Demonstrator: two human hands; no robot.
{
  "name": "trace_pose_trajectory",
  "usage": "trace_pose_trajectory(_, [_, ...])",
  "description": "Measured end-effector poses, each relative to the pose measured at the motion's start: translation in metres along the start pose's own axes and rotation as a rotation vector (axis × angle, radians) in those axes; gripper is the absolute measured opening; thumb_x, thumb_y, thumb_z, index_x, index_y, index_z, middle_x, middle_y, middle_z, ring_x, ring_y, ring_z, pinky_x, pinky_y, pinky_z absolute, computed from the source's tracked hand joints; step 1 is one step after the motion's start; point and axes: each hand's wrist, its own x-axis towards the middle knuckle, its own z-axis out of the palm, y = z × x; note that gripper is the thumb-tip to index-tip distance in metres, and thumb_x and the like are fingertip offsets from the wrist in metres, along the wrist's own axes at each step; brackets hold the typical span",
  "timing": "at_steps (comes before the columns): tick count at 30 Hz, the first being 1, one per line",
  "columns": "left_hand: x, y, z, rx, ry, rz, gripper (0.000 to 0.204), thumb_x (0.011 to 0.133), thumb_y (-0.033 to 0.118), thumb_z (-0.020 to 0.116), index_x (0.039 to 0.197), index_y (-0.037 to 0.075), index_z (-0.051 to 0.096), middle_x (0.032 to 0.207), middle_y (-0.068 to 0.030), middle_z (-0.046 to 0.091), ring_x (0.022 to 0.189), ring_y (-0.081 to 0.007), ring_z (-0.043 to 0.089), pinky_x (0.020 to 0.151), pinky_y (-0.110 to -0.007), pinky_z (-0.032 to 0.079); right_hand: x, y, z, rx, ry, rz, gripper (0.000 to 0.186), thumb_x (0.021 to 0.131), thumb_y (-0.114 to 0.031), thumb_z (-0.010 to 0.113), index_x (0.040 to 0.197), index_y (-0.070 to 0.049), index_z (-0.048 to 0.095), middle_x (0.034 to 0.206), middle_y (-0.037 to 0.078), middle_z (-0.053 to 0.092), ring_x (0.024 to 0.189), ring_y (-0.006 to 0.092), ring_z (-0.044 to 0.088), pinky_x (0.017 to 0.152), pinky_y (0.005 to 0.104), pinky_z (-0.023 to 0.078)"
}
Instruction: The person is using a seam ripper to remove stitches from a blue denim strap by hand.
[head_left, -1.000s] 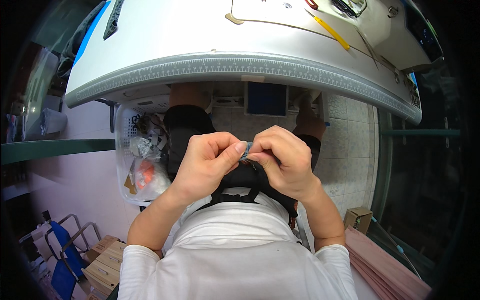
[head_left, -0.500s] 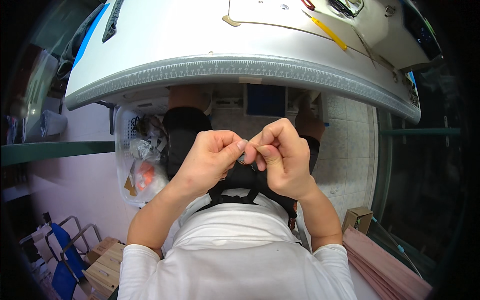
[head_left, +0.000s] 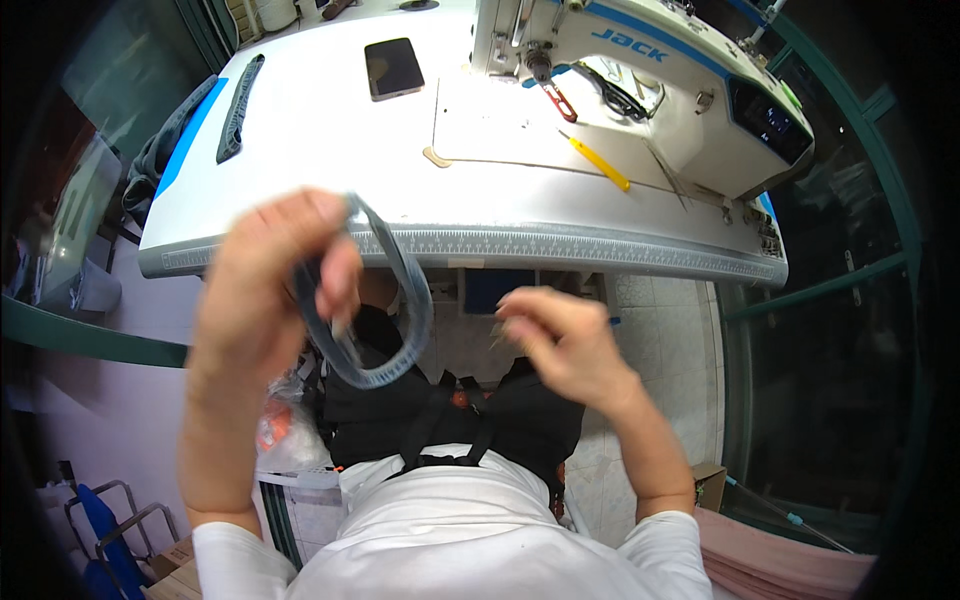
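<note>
My left hand is raised in front of the table's near edge, blurred by motion. Its fingers are closed on a blue-grey denim strip, which hangs from them in a loop. To the right, over my lap, my right hand is apart from the strip. Its thumb and fingers are drawn together; faint thin strands show at the tips, too small to name surely.
A white sewing machine stands at the table's back right. A yellow-handled tool, red thread snips, a phone and another denim strip lie on the tabletop. A ruler strip lines the front edge.
My hands were together over my lap, pinching something small. They have parted: the left has moved up and left with the denim loop, now plainly visible. The view takes in more of the table.
</note>
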Motion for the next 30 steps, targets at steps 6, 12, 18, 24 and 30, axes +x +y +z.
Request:
trace_pose_trajectory(6, [0.050,0.088,0.016,0.185,-0.138,0.805,0.025,0.101,0.016,0.058,0.113,-0.003,0.066,0.109,-0.0187,0.071,0.103,-0.0220,0.068,0.099,-0.035,0.051,0.103,0.058,-0.072,-0.767,0.385,-0.126,0.019,0.089,-0.005,0.063,0.105,0.004,0.068,0.102,0.020,0.068,0.098,0.0365,0.064,0.090,0.0444,0.049])
trace_pose_trajectory(12, [0.032,-0.014,-0.003,-0.051,0.081,0.231,0.023,0.098,0.013,0.060,0.113,-0.003,0.065,0.106,-0.0184,0.071,0.100,-0.0252,0.069,0.098,-0.039,0.051,0.115,0.100,-0.066,-0.997,0.350,-0.058,0.022,0.090,-0.007,0.060,0.109,0.004,0.066,0.097,0.017,0.063,0.091,0.0341,0.060,0.086,0.0440,0.049])
trace_pose_trajectory(18, [0.007,-0.123,-0.010,-0.318,0.111,-0.074,0.023,0.097,0.005,0.058,0.116,-0.008,0.055,0.111,-0.0218,0.068,0.101,-0.0306,0.071,0.095,-0.042,0.057,0.107,0.085,-0.065,-0.648,0.381,0.057,0.023,0.090,-0.008,0.062,0.110,0.002,0.065,0.102,0.017,0.064,0.098,0.0343,0.061,0.089,0.0431,0.048])
trace_pose_trajectory(24, [0.003,-0.139,-0.009,-0.333,0.061,-0.096,0.027,0.106,0.018,0.049,0.116,-0.005,0.057,0.112,-0.0232,0.069,0.101,-0.0315,0.071,0.093,-0.041,0.057,0.084,0.067,-0.048,-0.230,0.538,0.022,0.015,0.101,-0.010,0.054,0.109,0.002,0.059,0.086,0.011,0.065,0.068,0.0174,0.061,0.061,0.0305,0.049])
trace_pose_trajectory(30, [-0.005,-0.142,-0.006,-0.341,0.099,-0.087,0.030,0.106,0.019,0.051,0.114,-0.008,0.062,0.114,-0.0221,0.069,0.102,-0.0272,0.071,0.093,-0.038,0.057,-0.007,-0.017,0.052,0.721,-0.065,0.438,0.028,0.107,-0.023,0.048,0.114,0.000,0.064,0.070,-0.002,0.052,0.061,0.0022,0.045,0.056,0.0172,0.038])
